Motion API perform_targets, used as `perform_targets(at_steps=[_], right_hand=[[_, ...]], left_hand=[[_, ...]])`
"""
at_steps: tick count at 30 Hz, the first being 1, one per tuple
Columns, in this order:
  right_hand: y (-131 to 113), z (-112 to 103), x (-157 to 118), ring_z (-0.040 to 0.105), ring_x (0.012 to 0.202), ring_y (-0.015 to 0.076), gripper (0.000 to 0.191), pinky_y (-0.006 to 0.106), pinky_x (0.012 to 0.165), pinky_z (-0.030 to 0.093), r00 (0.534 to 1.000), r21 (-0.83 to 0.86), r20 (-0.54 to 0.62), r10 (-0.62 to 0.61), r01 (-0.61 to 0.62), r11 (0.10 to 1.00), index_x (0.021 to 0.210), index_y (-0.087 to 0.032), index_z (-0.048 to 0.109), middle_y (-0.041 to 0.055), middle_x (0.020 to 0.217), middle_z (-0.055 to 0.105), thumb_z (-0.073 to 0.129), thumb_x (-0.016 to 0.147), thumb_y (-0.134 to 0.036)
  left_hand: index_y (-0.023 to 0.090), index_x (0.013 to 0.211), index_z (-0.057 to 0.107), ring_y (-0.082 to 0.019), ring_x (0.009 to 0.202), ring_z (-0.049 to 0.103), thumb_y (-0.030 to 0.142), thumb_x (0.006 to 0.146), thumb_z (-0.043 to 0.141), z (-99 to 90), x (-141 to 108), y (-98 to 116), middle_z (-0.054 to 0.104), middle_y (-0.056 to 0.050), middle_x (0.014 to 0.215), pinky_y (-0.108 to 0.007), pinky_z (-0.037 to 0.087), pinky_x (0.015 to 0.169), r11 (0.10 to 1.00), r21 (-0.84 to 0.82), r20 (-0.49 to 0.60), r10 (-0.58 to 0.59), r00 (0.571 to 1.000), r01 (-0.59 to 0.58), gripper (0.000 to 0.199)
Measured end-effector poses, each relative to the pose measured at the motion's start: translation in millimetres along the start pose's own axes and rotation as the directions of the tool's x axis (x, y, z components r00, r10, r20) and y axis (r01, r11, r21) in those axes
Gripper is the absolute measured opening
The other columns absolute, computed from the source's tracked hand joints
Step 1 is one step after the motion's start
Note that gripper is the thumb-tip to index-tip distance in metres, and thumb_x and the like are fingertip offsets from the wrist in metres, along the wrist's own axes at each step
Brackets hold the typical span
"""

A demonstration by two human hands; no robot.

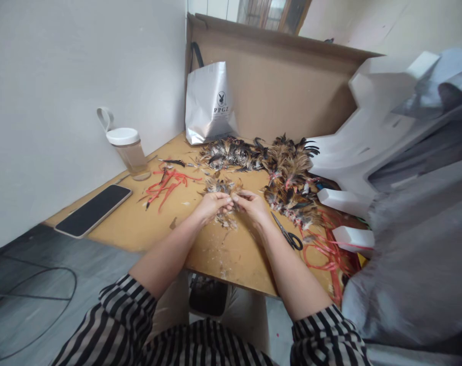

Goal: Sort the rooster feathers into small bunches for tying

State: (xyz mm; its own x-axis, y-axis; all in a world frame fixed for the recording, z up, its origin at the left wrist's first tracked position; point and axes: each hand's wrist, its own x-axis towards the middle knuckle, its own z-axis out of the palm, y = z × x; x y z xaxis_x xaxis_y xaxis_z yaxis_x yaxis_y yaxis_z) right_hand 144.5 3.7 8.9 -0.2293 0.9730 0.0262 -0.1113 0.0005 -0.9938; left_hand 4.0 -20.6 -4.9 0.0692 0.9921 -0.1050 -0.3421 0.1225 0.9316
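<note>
Between left hand [217, 204] and right hand [253, 205], both pinching them, feathers [237, 187] seem light, fragile, best held at the base.

A tan wooden-looking table [130, 223] with a worn, flecked front. On its left lie a dark-screened phone [94, 210], a white-lidded cup [132, 156] and loose red strips [166, 185]. A silver bag [206, 107] stands at the back. Brown-black feather bunches [290, 165] run along the back and right, near black scissors [292, 240] and tangled red ribbon [335, 265]; loose feathers [218, 184] lie mid-table.
</note>
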Motion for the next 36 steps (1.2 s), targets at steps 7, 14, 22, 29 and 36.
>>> perform_targets(at_steps=[7, 14, 22, 29, 36], right_hand=[[-18.7, -26.6, 2.7, 0.045, 0.05, 0.0062, 0.045, 0.021, 0.048, 0.032, 0.994, -0.054, 0.111, 0.004, 0.002, 0.999, 0.093, -0.017, 0.065, -0.0006, 0.071, 0.061, 0.075, 0.052, -0.031], [-18.9, -42.6, 7.6, 0.048, 0.055, 0.0083, 0.032, 0.023, 0.055, 0.036, 0.995, -0.259, 0.065, -0.078, 0.092, 0.962, 0.082, -0.016, 0.069, 0.0008, 0.069, 0.064, 0.072, 0.056, -0.033], [-14.5, -34.4, 0.8, 0.037, 0.046, 0.0063, 0.025, 0.022, 0.048, 0.027, 0.978, -0.453, 0.205, 0.046, 0.053, 0.89, 0.067, -0.014, 0.07, -0.0022, 0.052, 0.057, 0.069, 0.059, -0.038], [-19.0, -33.0, 0.9, 0.031, 0.043, 0.0045, 0.029, 0.021, 0.043, 0.021, 0.975, -0.09, 0.211, 0.065, -0.047, 0.995, 0.077, -0.015, 0.07, -0.0045, 0.047, 0.048, 0.07, 0.061, -0.039], [-0.8, -14.3, 4.7, 0.044, 0.046, 0.0048, 0.026, 0.018, 0.042, 0.028, 0.973, 0.125, 0.173, 0.151, -0.174, 0.977, 0.067, -0.014, 0.066, 0.0008, 0.06, 0.061, 0.077, 0.051, -0.032]], left_hand=[[0.009, 0.072, 0.061, -0.007, 0.049, 0.054, 0.023, 0.064, 0.07, -1.3, 2.8, 1.5, 0.063, -0.004, 0.06, -0.016, 0.04, 0.045, 0.998, 0.045, -0.067, 0.057, 0.996, -0.054, 0.019], [0.01, 0.072, 0.06, -0.008, 0.048, 0.055, 0.024, 0.063, 0.07, -0.2, 2.3, 0.3, 0.064, -0.004, 0.061, -0.018, 0.041, 0.046, 0.991, 0.105, -0.065, 0.086, 0.994, -0.079, 0.019], [0.01, 0.074, 0.061, -0.009, 0.051, 0.057, 0.026, 0.061, 0.072, -2.7, 4.8, -2.4, 0.065, -0.005, 0.066, -0.018, 0.043, 0.046, 0.994, 0.075, -0.037, 0.081, 0.996, -0.078, 0.023], [0.009, 0.077, 0.063, -0.008, 0.058, 0.06, 0.02, 0.063, 0.072, -6.4, 5.4, -1.2, 0.066, -0.007, 0.075, -0.014, 0.043, 0.048, 0.992, -0.127, -0.026, -0.001, 1.0, -0.002, 0.02], [0.007, 0.08, 0.064, -0.008, 0.059, 0.061, 0.017, 0.065, 0.071, -5.0, 2.0, -0.6, 0.067, -0.008, 0.074, -0.013, 0.045, 0.049, 0.985, -0.167, 0.046, -0.039, 0.998, 0.046, 0.019]])
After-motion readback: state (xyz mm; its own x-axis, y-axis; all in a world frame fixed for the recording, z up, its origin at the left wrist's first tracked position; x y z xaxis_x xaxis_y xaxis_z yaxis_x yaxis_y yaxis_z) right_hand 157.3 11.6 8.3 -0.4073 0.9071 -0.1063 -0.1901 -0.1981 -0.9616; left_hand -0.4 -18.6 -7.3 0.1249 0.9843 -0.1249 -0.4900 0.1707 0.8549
